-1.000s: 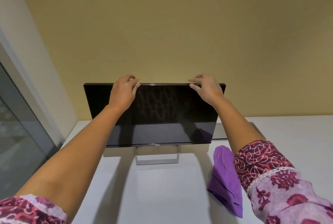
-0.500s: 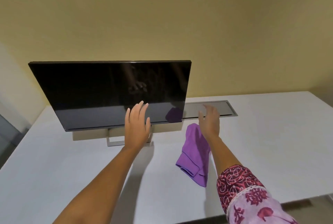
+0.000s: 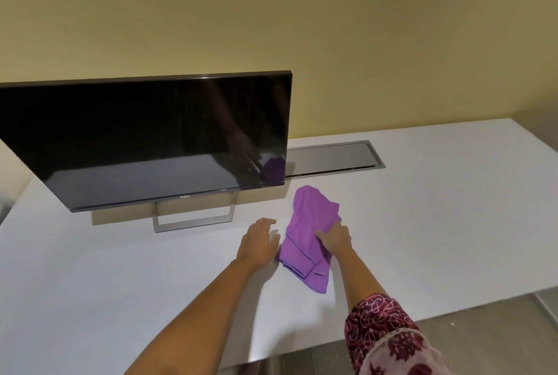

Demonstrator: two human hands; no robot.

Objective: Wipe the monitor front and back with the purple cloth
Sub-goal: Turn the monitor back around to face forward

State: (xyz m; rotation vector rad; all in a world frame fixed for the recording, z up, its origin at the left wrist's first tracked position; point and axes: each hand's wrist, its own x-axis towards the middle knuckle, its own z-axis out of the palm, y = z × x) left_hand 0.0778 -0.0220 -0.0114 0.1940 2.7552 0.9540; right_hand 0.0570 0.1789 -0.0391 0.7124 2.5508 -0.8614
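I see my right hand (image 3: pixel 334 239) with fingers (image 3: pixel 323 235) curled round the purple cloth (image 3: pixel 302 223) on the worktop (image 3: pixel 422 223); left hand (image 3: pixel 258 243) loose, empty, perhaps touching it.

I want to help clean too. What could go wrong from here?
The right hand grips the purple cloth bunched up, so it might only smear the glossy monitor. That sits on a thin open stand, so a hard push could tip it unless the left hand steadies it.
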